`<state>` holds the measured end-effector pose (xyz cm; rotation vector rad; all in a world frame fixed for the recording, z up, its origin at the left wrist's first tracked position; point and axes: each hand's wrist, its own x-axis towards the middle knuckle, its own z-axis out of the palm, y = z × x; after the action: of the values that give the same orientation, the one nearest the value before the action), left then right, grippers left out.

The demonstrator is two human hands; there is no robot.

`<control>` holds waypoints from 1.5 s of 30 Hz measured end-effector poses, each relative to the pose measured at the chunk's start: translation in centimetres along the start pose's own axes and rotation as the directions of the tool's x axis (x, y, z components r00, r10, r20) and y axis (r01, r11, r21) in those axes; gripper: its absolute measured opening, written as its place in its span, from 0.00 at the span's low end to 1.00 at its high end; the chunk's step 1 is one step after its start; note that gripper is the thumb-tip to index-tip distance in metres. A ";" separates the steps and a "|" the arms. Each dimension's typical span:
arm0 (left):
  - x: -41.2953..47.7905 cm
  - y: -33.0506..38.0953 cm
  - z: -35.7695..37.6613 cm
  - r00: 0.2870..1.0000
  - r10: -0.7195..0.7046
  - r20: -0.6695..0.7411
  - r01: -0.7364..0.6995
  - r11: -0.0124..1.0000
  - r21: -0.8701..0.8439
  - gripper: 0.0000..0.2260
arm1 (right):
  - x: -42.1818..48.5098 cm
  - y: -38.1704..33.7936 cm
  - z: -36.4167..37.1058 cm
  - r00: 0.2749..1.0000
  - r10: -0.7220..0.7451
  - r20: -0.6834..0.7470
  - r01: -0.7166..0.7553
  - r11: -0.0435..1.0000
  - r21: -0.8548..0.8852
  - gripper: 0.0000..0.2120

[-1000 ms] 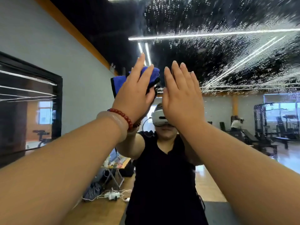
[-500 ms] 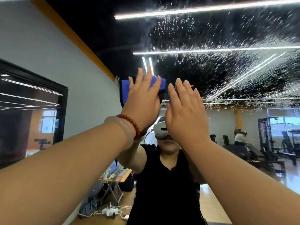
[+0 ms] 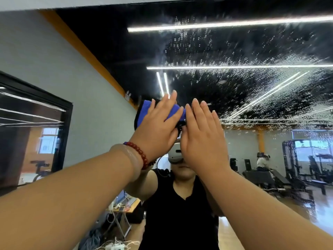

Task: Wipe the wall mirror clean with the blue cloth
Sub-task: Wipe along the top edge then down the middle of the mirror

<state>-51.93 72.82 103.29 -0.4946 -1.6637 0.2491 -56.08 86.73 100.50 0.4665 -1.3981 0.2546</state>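
Note:
The wall mirror (image 3: pixel 252 91) fills most of the view, its upper right part speckled with white droplets. My left hand (image 3: pixel 158 127), with red beads at the wrist, presses the folded blue cloth (image 3: pixel 144 112) flat against the glass with straight fingers. My right hand (image 3: pixel 203 141) lies flat on the mirror just right of it, its fingertips touching the cloth's right end. My own reflection, in a black top and a white headset, shows behind both hands.
The mirror's top edge (image 3: pixel 162 3) runs just under the grey wall at the top of the view. A second, black-framed mirror (image 3: pixel 66 123) shows at left. Reflected behind me are a cluttered table (image 3: pixel 124 206), cables on the floor and gym machines (image 3: pixel 295 165).
Both hands have slid up the mirror with the cloth, and my view has tilted up, bringing the mirror's top edge into sight. My right hand has closed in on the cloth.

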 end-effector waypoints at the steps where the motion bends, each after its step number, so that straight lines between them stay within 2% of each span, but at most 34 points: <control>1: 0.4 -0.4 -0.3 0.999 -0.033 -0.043 0.032 0.999 -0.012 0.20 | 0.0 0.0 0.0 1.000 0.002 0.000 -0.002 1.000 -0.004 0.25; 4: 1.6 -0.8 -0.9 0.967 -0.205 -0.151 0.195 0.978 -0.074 0.18 | -0.1 -0.1 0.0 1.000 0.008 0.013 -0.008 1.000 -0.015 0.25; 6: 1.9 -0.6 -0.8 0.943 -0.286 -0.170 0.272 0.957 -0.101 0.19 | -0.1 -0.1 -0.1 1.000 0.009 0.019 -0.008 1.000 -0.021 0.25; 9: 1.5 -0.7 -0.9 0.942 -0.277 -0.189 0.265 0.960 -0.088 0.19 | -0.1 -0.1 0.0 1.000 0.005 0.019 -0.005 1.000 -0.021 0.25; 12: 1.4 -1.0 -1.8 0.948 -0.293 -0.122 0.275 0.950 -0.147 0.25 | -0.1 0.0 0.0 1.000 0.001 0.017 -0.001 1.000 -0.027 0.25; 14: 1.4 -1.2 -2.4 0.945 -0.324 -0.032 0.313 0.931 -0.185 0.23 | -0.1 0.0 0.1 1.000 0.002 0.014 -0.002 1.000 -0.025 0.25; 17: 1.0 -1.7 -3.0 0.986 -0.164 0.020 0.165 0.986 -0.011 0.14 | -0.1 -0.1 0.2 1.000 0.003 -0.003 -0.003 1.000 -0.019 0.25; 18: 0.8 -2.0 -3.0 0.995 -0.104 0.007 0.103 0.992 0.069 0.15 | -0.1 -0.1 0.2 1.000 0.003 -0.005 -0.003 1.000 -0.017 0.25; 20: 0.7 -2.5 -2.8 0.995 -0.099 -0.024 0.102 0.976 0.194 0.18 | -0.1 -0.1 0.1 1.000 0.003 -0.003 -0.003 1.000 -0.012 0.25; 23: 0.2 -1.5 -2.0 0.993 -0.115 -0.025 0.118 0.976 0.182 0.20 | -0.1 -0.1 0.1 1.000 0.007 -0.004 -0.007 1.000 0.000 0.25; 27: -0.6 -1.5 -1.4 0.998 0.049 -0.029 -0.043 0.982 0.185 0.20 | -0.1 -0.1 0.1 1.000 0.003 -0.009 -0.003 1.000 -0.004 0.25; 28: -0.3 -1.8 -1.9 0.998 0.015 -0.058 -0.004 0.983 0.186 0.20 | -0.1 -0.1 0.1 1.000 0.004 -0.008 -0.004 1.000 -0.006 0.25; 31: 1.0 -2.9 -2.7 0.965 -0.244 -0.095 0.258 0.949 0.181 0.18 | -0.1 -0.1 0.1 1.000 0.004 -0.003 -0.004 1.000 -0.020 0.25; 32: 1.3 -2.8 -2.8 0.964 -0.248 -0.097 0.263 0.945 0.195 0.18 | -0.1 -0.1 0.1 1.000 0.005 -0.001 -0.005 1.000 -0.019 0.25; 34: 0.9 -2.0 -2.4 0.997 -0.058 -0.059 0.070 0.973 0.220 0.17 | -0.1 -0.1 0.2 1.000 0.005 -0.007 -0.005 1.000 -0.011 0.25; 36: -0.3 -1.3 -1.9 0.986 0.154 0.060 -0.164 0.965 0.205 0.20 | -0.1 0.0 0.2 1.000 0.006 0.000 -0.006 1.000 -0.011 0.25; 37: -0.5 -1.3 -2.0 0.978 0.181 0.102 -0.199 0.959 0.204 0.20 | -0.1 0.0 0.2 1.000 0.007 0.009 -0.007 1.000 -0.013 0.26; 39: 0.1 -2.1 -2.6 0.994 0.101 0.037 -0.107 0.965 0.239 0.18 | -0.1 -0.1 0.1 1.000 0.012 0.013 -0.012 1.000 -0.013 0.25; 41: 1.5 -3.0 -3.3 0.987 -0.148 -0.057 0.157 0.956 0.248 0.18 | -0.1 -0.2 0.0 1.000 0.018 0.012 -0.018 1.000 -0.011 0.25; 43: 2.7 -3.7 -3.5 0.918 -0.369 -0.142 0.393 0.895 0.211 0.19 | -0.1 -0.2 0.0 1.000 0.015 0.013 -0.015 1.000 -0.014 0.25; 44: 2.9 -3.7 -3.3 0.900 -0.409 -0.147 0.432 0.881 0.194 0.20 | -0.1 -0.2 0.0 1.000 0.013 0.013 -0.012 1.000 -0.016 0.25; 45: 2.8 -3.3 -3.1 0.921 -0.367 -0.131 0.387 0.902 0.191 0.20 | -0.1 -0.2 0.0 1.000 0.011 0.012 -0.010 1.000 -0.019 0.25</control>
<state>-49.74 70.86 107.67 -0.0152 -1.5833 0.1130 -56.05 86.54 100.40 0.4463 -1.4138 0.2475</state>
